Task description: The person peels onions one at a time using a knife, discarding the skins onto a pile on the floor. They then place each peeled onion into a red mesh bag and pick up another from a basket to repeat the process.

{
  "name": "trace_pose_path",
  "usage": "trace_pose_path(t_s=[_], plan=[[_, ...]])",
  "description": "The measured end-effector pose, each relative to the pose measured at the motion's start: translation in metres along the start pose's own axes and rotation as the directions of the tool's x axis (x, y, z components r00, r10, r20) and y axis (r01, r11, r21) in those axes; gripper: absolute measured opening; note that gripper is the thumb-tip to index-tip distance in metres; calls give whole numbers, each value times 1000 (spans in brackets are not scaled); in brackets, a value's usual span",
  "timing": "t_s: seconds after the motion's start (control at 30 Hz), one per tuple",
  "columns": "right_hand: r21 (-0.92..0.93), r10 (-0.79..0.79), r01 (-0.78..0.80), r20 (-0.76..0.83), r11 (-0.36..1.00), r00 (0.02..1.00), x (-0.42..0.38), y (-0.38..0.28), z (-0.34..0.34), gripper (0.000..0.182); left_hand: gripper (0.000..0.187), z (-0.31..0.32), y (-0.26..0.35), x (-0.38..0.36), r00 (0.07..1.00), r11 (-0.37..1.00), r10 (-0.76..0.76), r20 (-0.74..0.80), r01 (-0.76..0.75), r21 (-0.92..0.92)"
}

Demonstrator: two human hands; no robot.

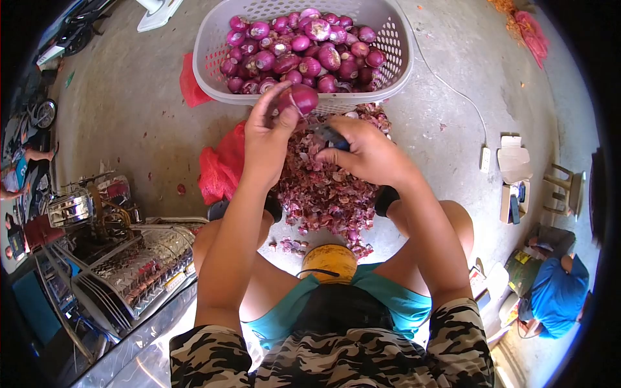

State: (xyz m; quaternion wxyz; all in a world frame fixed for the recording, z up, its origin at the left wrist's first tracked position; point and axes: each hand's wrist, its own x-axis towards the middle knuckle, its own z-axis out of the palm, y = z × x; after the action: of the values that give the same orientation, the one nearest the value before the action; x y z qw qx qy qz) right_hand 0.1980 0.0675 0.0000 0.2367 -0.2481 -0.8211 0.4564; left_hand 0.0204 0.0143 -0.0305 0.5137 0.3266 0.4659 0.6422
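We cradle an onion (304,99) in our left hand (265,141); our right hand (374,154) should angle its gripped tool (337,140) shallowly.

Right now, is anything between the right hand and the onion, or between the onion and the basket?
Only the tool in the right hand shows between that hand and the onion, which the left hand holds. Nothing visible blocks the way to the basket, though its near rim may need clearing.
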Motion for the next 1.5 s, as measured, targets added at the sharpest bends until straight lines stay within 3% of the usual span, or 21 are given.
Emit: trace_pose_path(t_s=[0.07, 0.17, 0.3, 0.37, 0.53, 0.67, 0.77, 1.07, 1.17, 1.23, 1.27, 1.37, 1.43, 1.5], plan=[[-118, -56, 58, 14, 991, 998, -3, 7, 2, 30, 40, 1, 7, 0, 995, 981, -97, -25, 91, -170], [-182, 10, -20, -55, 983, 998, -4, 11, -6, 35, 39, 4, 13, 0, 995, 978, -103, -16, 99, -181], [104, 347, -331, -251, 938, 904, 1, 7, -9, 42, 36, 9, 11, -4, 990, 959, -136, 28, 138, -249], [108, 365, -349, -268, 931, 892, 3, 15, -5, 44, 40, 14, 6, -6, 990, 966, -135, 34, 140, -219], [0, 122, -126, -267, 992, 956, 6, 2, -1, 49, 46, 18, -1, -14, 974, 961, -203, 103, 218, -172], [-135, 99, -127, -193, 983, 976, 5, 9, 0, 44, 51, 16, 8, -14, 951, 961, -273, 145, 264, 80], [-192, 154, -180, -142, 965, 978, 4, 5, -3, 41, 51, 5, -3, -11, 968, 922, -142, 207, 53, 383], [-294, 111, -153, -157, 943, 981, 3, 5, 2, 47, 49, 6, -10, -9, 984, 880, -64, 165, -23, 475], [-294, 109, -163, -192, 942, 975, 4, 4, 3, 54, 51, 9, -13, -11, 989, 894, -17, 146, -50, 445], [-307, 46, -132, -269, 942, 962, 4, 7, 6, 59, 46, 16, -9, -12, 988, 984, -155, -18, 156, 83], [-284, 93, -177, -285, 942, 954, 4, 6, 5, 61, 44, 19, -7, -12, 967, 965, -243, -76, 234, -116], [-212, 200, -277, -324, 937, 925, 4, -2, 7, 65, 39, 18, -5, -14, 927, 905, -365, 87, 375, -202], [-161, 232, -301, -344, 940, 910, 3, -1, 13, 66, 37, 17, -13, -15, 949, 922, -309, 60, 315, -226], [39, 328, -327, -203, 944, 923, 3, -8, 6, 60, 35, 16, -16, -13, 963, 920, -267, 44, 269, -286]])
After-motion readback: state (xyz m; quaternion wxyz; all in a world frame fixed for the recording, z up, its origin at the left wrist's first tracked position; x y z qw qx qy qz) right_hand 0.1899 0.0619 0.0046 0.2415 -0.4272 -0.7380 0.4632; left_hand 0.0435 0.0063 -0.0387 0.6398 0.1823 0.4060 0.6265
